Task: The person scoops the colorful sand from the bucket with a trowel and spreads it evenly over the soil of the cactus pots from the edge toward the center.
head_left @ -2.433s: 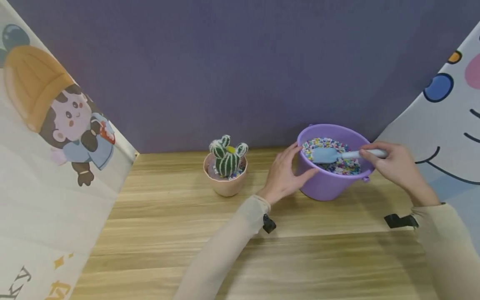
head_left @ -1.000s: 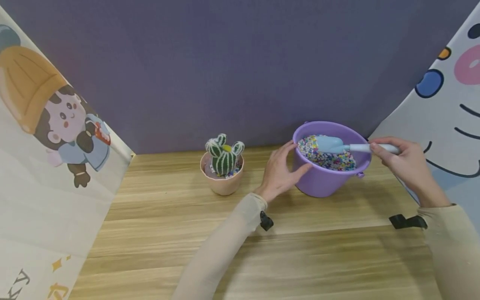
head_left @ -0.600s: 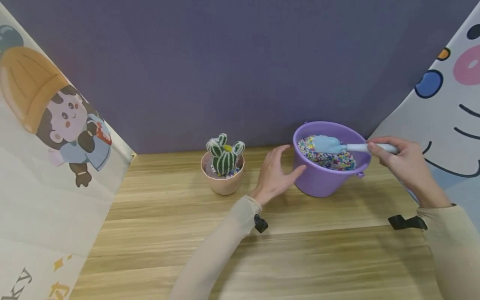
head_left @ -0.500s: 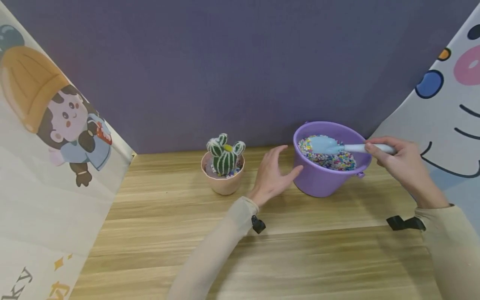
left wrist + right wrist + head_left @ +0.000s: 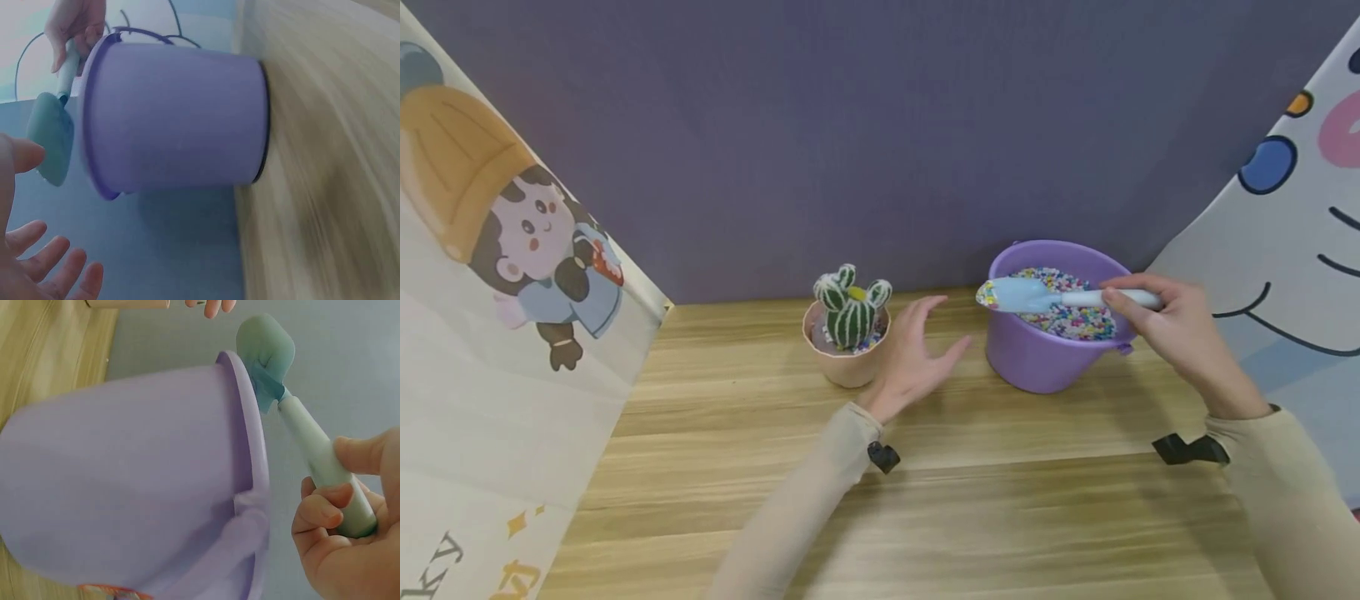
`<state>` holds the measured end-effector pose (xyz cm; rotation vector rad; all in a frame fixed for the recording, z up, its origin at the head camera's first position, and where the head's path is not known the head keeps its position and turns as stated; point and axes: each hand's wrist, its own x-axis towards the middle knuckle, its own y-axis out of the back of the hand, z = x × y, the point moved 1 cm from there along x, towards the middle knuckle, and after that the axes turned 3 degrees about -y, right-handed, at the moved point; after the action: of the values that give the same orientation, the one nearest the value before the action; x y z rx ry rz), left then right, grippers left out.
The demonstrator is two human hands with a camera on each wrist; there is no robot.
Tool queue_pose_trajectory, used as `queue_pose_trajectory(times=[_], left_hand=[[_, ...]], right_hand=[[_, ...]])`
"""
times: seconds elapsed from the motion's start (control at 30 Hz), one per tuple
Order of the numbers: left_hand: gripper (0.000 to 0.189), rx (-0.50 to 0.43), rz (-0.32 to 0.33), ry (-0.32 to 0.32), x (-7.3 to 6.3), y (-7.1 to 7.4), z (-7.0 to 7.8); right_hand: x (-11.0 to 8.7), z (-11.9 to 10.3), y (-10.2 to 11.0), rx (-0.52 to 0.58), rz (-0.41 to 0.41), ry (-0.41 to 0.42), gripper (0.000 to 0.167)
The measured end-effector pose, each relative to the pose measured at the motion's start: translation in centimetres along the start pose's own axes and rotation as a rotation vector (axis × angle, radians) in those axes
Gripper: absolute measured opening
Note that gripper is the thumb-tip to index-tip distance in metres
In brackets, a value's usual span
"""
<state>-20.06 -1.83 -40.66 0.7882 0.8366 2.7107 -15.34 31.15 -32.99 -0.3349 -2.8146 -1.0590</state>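
Note:
My right hand (image 5: 1176, 333) grips the pale handle of a light blue toy shovel (image 5: 1022, 295). Colourful beads lie on the shovel's tip, which reaches past the left rim of a purple bucket (image 5: 1037, 362). More multicoloured beads (image 5: 1078, 321) fill part of the bucket. In the right wrist view, fingers and thumb curl round the shovel handle (image 5: 319, 450). My left hand (image 5: 913, 358) is spread and holds nothing, between the bucket and a peach pot (image 5: 847, 369). A green-and-white cactus (image 5: 852, 321) stands in that pot, with some beads beside it.
Everything stands on a wood-grain table (image 5: 1000, 517). A dark purple-grey wall (image 5: 880, 150) rises directly behind the pot and bucket. White panels with cartoon prints flank the table, a left panel (image 5: 490, 417) and a right panel (image 5: 1300, 275).
My left hand has let go of the bucket rim and moved left towards the pot. My right hand has moved the shovel left, out over the bucket's rim, with beads on its tip.

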Motion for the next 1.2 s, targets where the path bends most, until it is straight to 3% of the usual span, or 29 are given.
queue_pose_trajectory(times=[0.3, 0.47, 0.6, 0.83, 0.97, 1.2], left_hand=[[0.054, -0.007, 0.079, -0.082, -1.5, 3.2, -1.0], [0.042, -0.055, 0.112, -0.102, -2.8, 5.2, -2.3], [0.035, -0.090, 0.144, -0.107, -3.5, 6.5, -3.4], [0.028, -0.139, 0.204, -0.155, -4.6, 8.5, -4.9], [0.026, -0.145, 0.277, -0.166, -5.1, 9.8, -5.9], [0.027, -0.154, 0.437, -0.121, -6.0, 11.4, -8.0]], right_hand=[[-0.3, -1.0, -1.9, 0.073, -0.049, -0.006, 0.039], [-0.4, -1.5, -3.0, 0.111, -0.068, 0.021, 0.029], [-0.3, -1.7, -3.3, 0.115, -0.078, 0.020, 0.032], [-0.8, -2.9, -4.3, 0.138, -0.049, 0.076, 0.024], [-0.9, -3.5, -5.2, 0.135, -0.056, 0.122, 0.027], [-0.9, -4.6, -7.1, 0.098, -0.054, 0.195, 0.021]])
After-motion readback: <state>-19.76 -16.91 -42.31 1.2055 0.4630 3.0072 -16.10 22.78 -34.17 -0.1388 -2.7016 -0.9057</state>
